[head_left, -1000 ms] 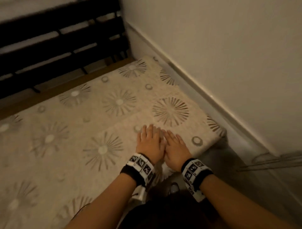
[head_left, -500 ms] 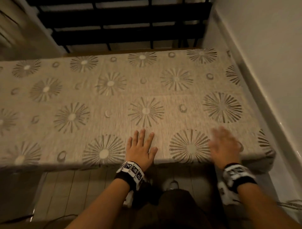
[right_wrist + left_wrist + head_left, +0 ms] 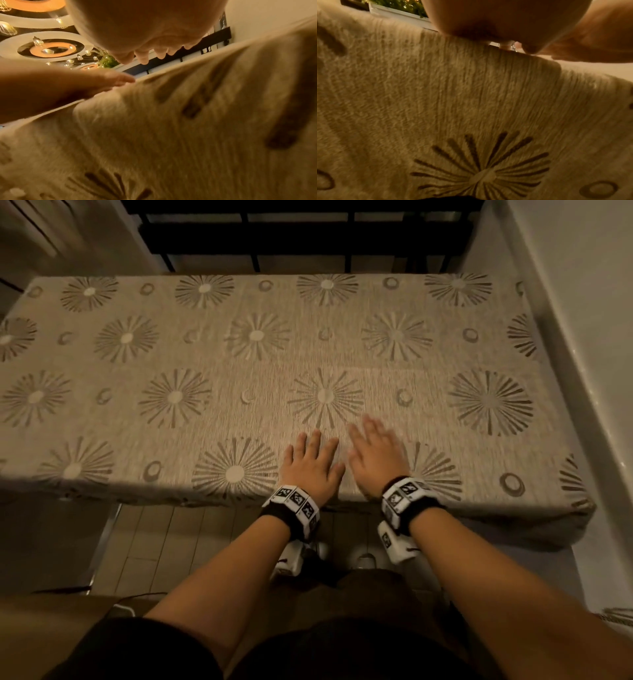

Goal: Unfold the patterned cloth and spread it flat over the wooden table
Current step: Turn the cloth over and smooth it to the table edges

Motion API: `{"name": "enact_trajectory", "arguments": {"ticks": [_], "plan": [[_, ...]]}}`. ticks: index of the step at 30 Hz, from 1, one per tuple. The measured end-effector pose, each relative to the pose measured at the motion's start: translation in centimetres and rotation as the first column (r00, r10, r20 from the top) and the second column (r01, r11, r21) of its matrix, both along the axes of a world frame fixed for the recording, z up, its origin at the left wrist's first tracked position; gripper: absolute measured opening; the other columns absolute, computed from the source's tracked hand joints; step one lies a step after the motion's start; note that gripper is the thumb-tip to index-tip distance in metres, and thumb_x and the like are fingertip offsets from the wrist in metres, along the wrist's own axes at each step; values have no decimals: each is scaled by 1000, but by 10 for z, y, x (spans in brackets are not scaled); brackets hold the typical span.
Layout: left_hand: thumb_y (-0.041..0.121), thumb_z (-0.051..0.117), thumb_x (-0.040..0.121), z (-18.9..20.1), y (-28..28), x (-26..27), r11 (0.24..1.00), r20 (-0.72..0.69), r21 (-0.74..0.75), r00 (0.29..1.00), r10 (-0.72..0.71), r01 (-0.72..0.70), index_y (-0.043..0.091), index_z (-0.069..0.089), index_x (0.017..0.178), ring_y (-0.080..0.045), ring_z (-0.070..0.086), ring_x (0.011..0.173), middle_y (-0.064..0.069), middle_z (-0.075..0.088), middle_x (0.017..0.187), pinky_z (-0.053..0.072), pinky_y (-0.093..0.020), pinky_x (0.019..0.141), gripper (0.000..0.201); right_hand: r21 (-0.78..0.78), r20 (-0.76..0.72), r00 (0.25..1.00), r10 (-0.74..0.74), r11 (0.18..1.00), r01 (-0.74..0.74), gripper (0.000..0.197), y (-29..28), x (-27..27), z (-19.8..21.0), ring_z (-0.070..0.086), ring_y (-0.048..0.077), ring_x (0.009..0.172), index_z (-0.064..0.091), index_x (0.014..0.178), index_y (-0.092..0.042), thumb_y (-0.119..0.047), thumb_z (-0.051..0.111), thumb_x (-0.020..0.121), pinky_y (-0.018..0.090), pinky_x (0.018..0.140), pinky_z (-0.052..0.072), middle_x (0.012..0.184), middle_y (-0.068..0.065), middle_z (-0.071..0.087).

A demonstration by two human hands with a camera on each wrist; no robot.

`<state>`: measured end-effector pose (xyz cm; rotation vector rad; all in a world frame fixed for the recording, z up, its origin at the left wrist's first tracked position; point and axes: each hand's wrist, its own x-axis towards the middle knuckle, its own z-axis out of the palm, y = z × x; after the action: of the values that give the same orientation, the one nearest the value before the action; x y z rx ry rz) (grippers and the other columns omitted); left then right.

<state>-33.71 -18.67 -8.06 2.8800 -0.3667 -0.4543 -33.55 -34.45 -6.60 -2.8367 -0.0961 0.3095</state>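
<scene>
The beige patterned cloth (image 3: 274, 364) with brown sunburst motifs lies spread over the whole table top, its front hem hanging over the near edge; the wood beneath is hidden. My left hand (image 3: 310, 465) lies palm down on the cloth near the front edge, fingers straight and spread. Just right of it my right hand (image 3: 375, 455) is flat over the cloth, fingers straight, blurred with motion. The left wrist view shows the cloth (image 3: 471, 108) up close under the palm (image 3: 496, 20). In the right wrist view the straight fingers (image 3: 144, 58) hover over the cloth (image 3: 188, 135).
A pale wall (image 3: 582, 337) runs close along the table's right side. Dark horizontal rails (image 3: 301, 237) stand behind the far edge. Tiled floor (image 3: 164, 542) and my shoes (image 3: 366, 559) show under the near edge. A brown surface (image 3: 41, 628) sits at lower left.
My right hand has slid left across the cloth from near the right corner to beside my left hand. The head view has swung to face the table squarely. The left hand stays flat.
</scene>
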Motion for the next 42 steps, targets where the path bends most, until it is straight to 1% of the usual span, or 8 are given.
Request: {"name": "enact_trajectory", "arguments": {"ticks": [5,12,16,19,23,29,37,42], "plan": [[53,22,98,0,11,3,992,-7,-5,992,125,-125,33,8,153,-32,-7,148,-7,-3,162,-6,-49,117,60,-52,-16,999,50,997,-50,57,-6,-11,-24,1,19,149,11,153,-27,-43,19,99,38,120,-1,163,2,3],[64,8,92,-3,134,14,986,-27,69,988,155,-153,40,-3,151,-25,-11,148,-1,-10,162,-7,-42,118,66,-37,-29,998,64,997,-65,70,-6,-15,-20,1,18,149,10,153,-25,-49,0,88,36,119,-3,162,1,3],[70,5,83,2,202,30,924,-35,166,935,354,-344,42,-2,151,-33,-7,148,-2,-8,162,-2,-50,119,73,-77,-36,999,6,997,-9,73,7,-3,-2,26,28,143,35,146,-19,-43,15,81,43,116,18,156,11,28],[62,19,94,11,186,60,961,-34,112,965,259,-254,37,1,153,-33,-8,148,-3,-7,162,-4,-51,117,66,-61,7,1000,-9,998,9,60,59,35,6,36,30,134,46,136,-16,-36,30,82,45,109,27,149,12,37],[54,16,98,8,160,97,992,-60,66,992,113,-109,36,-2,152,-27,-9,148,-2,-10,162,-3,-48,118,60,47,-19,996,87,995,-86,53,167,83,3,18,24,146,31,148,-23,-35,33,96,42,117,14,159,6,20],[62,14,96,1,265,97,989,-89,144,994,56,-43,41,-7,150,-24,-14,148,2,-15,161,-5,-46,119,62,-29,-256,966,18,999,-26,61,233,109,0,-8,24,149,4,153,-27,-40,26,98,48,119,-1,162,1,-9],[70,13,89,2,469,91,901,-98,181,905,415,-394,45,-7,149,-28,-8,148,0,-13,162,-1,-48,119,68,-109,-432,901,-40,994,-9,63,241,113,14,-18,22,147,-10,152,-32,-45,23,100,54,118,-2,159,-3,-24],[59,19,97,13,469,110,859,-73,195,867,494,-473,35,-5,152,-33,-10,147,-6,-11,162,-1,-52,118,65,-118,-374,920,-121,990,83,64,259,120,24,-7,28,148,5,153,-26,-37,32,96,54,118,1,162,4,-10]]}}
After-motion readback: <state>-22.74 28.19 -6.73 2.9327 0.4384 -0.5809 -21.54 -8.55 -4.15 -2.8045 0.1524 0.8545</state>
